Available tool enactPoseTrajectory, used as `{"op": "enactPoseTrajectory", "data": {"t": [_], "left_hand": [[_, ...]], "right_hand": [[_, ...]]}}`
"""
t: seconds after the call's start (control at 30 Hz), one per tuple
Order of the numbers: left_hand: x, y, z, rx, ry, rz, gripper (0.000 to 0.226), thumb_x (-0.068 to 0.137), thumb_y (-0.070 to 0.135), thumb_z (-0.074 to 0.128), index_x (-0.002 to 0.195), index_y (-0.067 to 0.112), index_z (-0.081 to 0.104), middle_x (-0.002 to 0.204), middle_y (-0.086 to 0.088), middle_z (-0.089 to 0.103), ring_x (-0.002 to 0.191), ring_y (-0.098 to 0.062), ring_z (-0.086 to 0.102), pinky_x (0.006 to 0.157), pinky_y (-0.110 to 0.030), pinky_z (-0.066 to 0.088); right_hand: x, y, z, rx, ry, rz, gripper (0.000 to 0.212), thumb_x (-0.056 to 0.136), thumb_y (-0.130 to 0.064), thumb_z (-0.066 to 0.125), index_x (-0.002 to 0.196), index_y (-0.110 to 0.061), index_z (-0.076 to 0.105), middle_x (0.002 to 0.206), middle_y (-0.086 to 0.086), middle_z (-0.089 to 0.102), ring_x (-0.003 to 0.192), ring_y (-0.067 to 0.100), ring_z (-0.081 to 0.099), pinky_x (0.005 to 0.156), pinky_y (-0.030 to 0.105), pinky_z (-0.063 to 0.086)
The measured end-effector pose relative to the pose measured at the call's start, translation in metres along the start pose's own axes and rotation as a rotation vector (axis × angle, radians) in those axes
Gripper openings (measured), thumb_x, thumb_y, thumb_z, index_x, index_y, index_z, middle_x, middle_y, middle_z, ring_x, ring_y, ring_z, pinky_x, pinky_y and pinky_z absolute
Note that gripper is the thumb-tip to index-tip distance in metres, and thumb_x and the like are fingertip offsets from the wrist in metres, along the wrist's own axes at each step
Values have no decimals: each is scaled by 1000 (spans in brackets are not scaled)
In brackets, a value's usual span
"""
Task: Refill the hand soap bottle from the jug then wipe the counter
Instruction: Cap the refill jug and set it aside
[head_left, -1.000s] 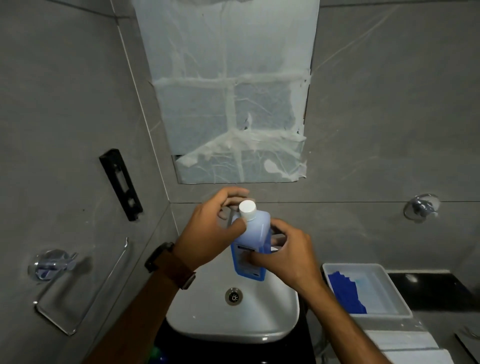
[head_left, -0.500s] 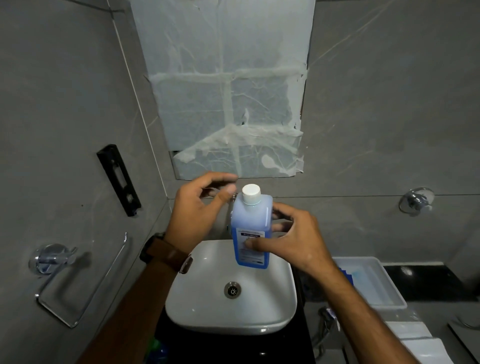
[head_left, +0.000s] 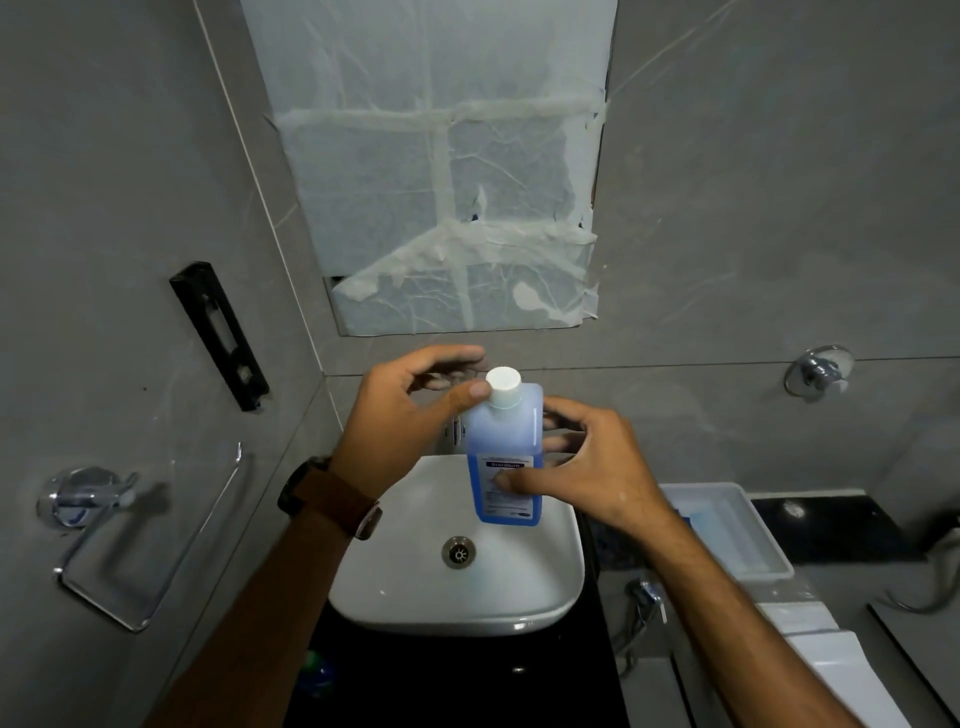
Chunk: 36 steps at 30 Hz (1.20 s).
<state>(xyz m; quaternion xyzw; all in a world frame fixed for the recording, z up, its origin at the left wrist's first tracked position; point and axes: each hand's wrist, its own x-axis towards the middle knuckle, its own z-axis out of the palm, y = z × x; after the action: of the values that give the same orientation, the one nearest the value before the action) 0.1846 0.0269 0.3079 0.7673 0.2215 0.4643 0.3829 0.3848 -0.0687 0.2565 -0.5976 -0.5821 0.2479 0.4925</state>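
A blue bottle (head_left: 503, 441) with a white screw cap (head_left: 503, 384) and a label is held upright above the white basin (head_left: 415, 587). My right hand (head_left: 587, 467) grips its body, thumb on the label and fingers round the back. My left hand (head_left: 400, 415), with a watch on the wrist, curls at the cap, the thumb tip touching the cap's side and the fingers arched behind it. No jug is in view.
A drain (head_left: 458, 552) sits in the basin's middle. A white tray (head_left: 737, 530) with something blue lies on the counter at the right. A black counter (head_left: 457, 675) runs under the basin. A towel ring (head_left: 130, 545) and wall fittings hang at left.
The bottle has gone from tilted to upright and risen a little. My left hand drew off the cap, then came back with the thumb against it. The view dipped slightly.
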Motion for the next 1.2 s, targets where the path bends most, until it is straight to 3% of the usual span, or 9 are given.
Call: {"op": "enactPoseTrajectory", "data": {"t": [0.17,0.33,0.4,0.53,0.63,0.8,0.9,1.07,1.2], "left_hand": [[-6,1,17,-16,-92,-23,36,80,31,77,114,23,71,110,8,74,100,-7,69,83,-14,52],[-17,-22,24,80,-98,-65,55,79,45,77,128,23,65,117,10,69,105,-13,67,89,-21,54],[-33,-41,30,127,-62,-102,53,79,52,73,126,29,65,112,9,69,101,-15,67,85,-22,55],[-93,-90,60,90,-63,-363,36,78,69,59,110,53,63,102,21,71,90,3,68,74,-11,53],[-144,-127,91,-8,-241,-548,33,81,66,57,110,53,66,111,11,74,100,-6,69,92,-34,56],[-200,-159,132,-187,-374,-746,35,89,50,65,122,42,67,124,14,70,119,-10,64,97,-32,54],[-220,-179,151,-152,-389,-797,41,92,36,62,130,22,65,129,4,68,125,-16,60,107,-47,48],[-240,-198,175,-55,-416,-842,39,95,24,64,134,25,62,130,7,66,123,-6,58,109,-39,46],[-249,-207,186,-25,-384,-880,40,95,19,65,135,19,61,131,2,66,124,-12,59,107,-38,48]], "right_hand": [[-5,7,1,-15,-15,-4,67,54,-40,98,111,-57,68,105,-22,77,93,4,77,75,33,67],[-14,31,3,24,-18,63,72,53,-42,98,119,-45,69,108,-19,77,95,5,77,75,33,67],[-24,47,4,34,-14,96,72,54,-39,99,120,-43,69,109,-18,77,95,5,77,76,32,66],[-56,98,10,59,-38,192,85,56,-36,101,133,-38,65,115,-19,76,102,4,75,83,27,64],[-86,139,19,76,-56,282,86,57,-35,101,135,-33,64,121,-19,75,109,3,73,88,24,61],[-134,205,40,105,-86,443,85,61,-24,100,137,-26,62,125,-19,73,116,4,70,96,28,60],[-158,241,53,124,-85,541,84,63,-6,98,137,-17,61,125,-11,74,117,5,69,97,33,59],[-183,276,71,137,-50,623,77,65,1,96,132,-16,62,119,-11,75,112,5,70,88,21,57],[-190,287,75,144,-31,619,77,67,-2,95,135,-9,61,123,-4,73,114,5,69,91,20,56]]}}
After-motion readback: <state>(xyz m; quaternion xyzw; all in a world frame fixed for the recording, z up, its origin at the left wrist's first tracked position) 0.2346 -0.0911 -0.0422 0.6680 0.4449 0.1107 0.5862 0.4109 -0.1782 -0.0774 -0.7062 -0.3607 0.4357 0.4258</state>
